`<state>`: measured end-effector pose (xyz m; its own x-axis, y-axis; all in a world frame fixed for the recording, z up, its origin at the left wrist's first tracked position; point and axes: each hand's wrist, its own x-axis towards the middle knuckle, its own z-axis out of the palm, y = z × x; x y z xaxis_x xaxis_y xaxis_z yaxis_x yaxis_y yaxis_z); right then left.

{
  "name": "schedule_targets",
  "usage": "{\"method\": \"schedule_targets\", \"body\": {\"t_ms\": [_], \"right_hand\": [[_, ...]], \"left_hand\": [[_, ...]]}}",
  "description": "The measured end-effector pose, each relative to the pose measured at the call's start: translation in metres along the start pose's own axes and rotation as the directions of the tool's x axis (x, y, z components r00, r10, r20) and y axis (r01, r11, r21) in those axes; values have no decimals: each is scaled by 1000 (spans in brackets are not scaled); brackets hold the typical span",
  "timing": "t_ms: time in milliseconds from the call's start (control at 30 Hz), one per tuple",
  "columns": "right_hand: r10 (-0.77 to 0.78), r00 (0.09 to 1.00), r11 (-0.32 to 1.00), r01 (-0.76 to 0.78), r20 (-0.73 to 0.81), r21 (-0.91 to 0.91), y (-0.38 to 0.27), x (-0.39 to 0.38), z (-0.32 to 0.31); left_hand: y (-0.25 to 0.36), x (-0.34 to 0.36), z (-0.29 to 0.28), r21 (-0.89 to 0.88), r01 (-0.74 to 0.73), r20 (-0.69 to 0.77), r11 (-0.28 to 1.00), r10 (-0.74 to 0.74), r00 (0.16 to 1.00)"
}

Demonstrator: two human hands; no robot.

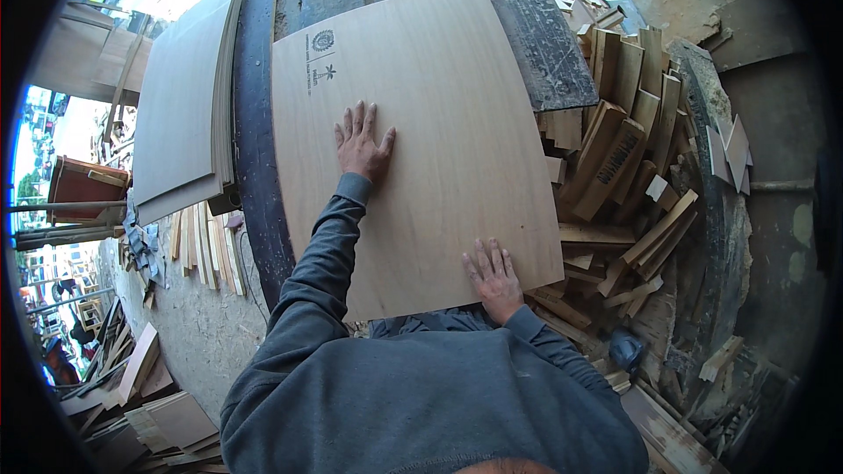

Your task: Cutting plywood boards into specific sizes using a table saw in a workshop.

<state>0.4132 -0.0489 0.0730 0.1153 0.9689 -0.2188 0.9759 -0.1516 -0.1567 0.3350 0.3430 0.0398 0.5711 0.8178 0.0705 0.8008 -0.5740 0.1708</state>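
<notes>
A large pale plywood sheet [421,167] lies flat in front of me on a dark, worn workbench [536,35], with its near edge close to my body. Black stamped marks show near its far left corner. My left hand [363,147] rests flat on the sheet left of its middle, fingers spread and pointing away from me. Near the sheet's close right corner, my right hand [496,279] also lies palm down with its fingers stretched out. Neither hand grips anything.
Left of the bench stands a stack of plywood sheets [184,105]. Cut wood blocks [615,149] pile up on the right beside a rough ledge [716,202]. Thin wood strips [206,246] and board offcuts [176,421] lie at the left. A dark blue object [626,349] sits among the scraps.
</notes>
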Motion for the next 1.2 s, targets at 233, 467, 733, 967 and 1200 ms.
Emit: {"method": "schedule_targets", "body": {"t_ms": [233, 467, 733, 967, 1200], "right_hand": [[-13, 999, 1000, 13, -36, 1, 3, 9, -3], [-21, 999, 1000, 21, -48, -2, 6, 16, -6], [-33, 996, 999, 34, -87, 9, 11, 26, -10], [-33, 996, 999, 36, -81, 33, 13, 38, -14], [-13, 999, 1000, 14, -42, 12, 17, 50, -20]], "left_hand": [[0, 9, -2, -7, 2, -1, 1000, -2, 1000], [-2, 19, 0, -1, 8, 23, 1000, -8, 1000], [-5, 27, 2, 5, 14, 25, 1000, -15, 1000], [-9, 37, 3, 3, 18, 16, 1000, -18, 1000], [-6, 54, 2, 12, 11, 22, 1000, -11, 1000]]}}
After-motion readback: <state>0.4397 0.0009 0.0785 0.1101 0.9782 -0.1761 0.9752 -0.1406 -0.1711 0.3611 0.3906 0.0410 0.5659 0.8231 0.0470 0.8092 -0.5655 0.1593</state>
